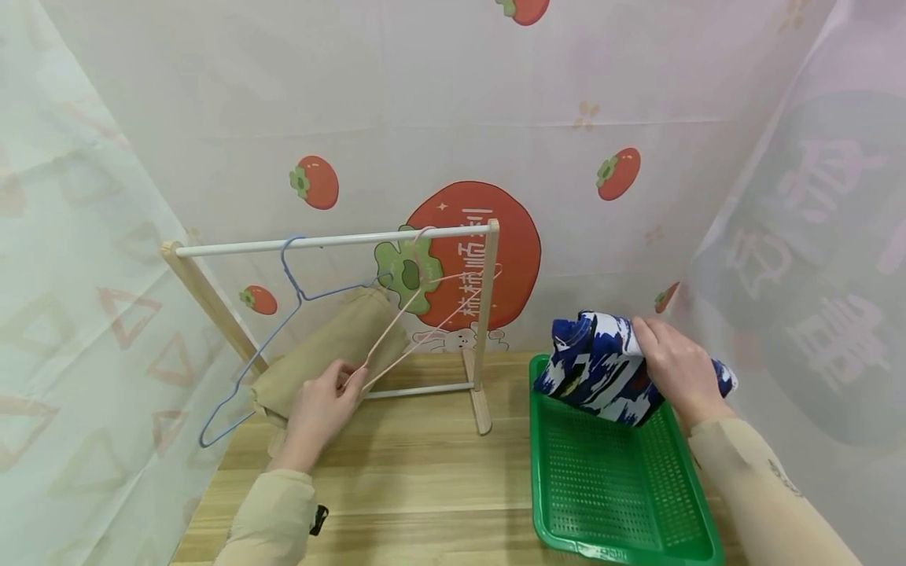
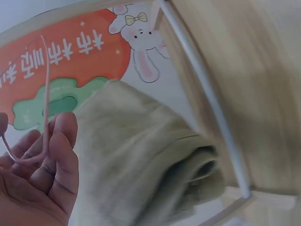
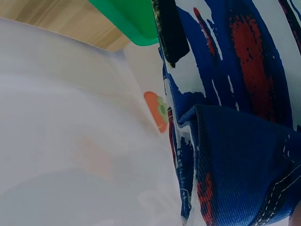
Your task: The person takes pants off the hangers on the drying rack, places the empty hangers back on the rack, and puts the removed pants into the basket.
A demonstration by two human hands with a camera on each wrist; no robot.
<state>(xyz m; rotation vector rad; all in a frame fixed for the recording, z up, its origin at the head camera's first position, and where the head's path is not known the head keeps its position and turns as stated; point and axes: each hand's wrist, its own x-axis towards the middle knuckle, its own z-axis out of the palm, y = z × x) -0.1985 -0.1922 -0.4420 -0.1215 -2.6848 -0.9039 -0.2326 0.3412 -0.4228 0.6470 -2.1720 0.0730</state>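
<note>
In the head view my left hand holds one end of a pink clothes hanger, whose hook is over the rail near its right end. Curled fingers around the hanger wire also show in the left wrist view. On the right, my right hand grips a folded blue, white and red patterned garment above the back of a green basket. The garment's denim-like fabric fills much of the right wrist view. A folded khaki garment hangs on the blue hanger, behind my left hand.
A wooden clothes rack with a white rail stands at the left of the wooden table. Its right post stands between the pink hanger and the basket. Printed curtains enclose the back and sides.
</note>
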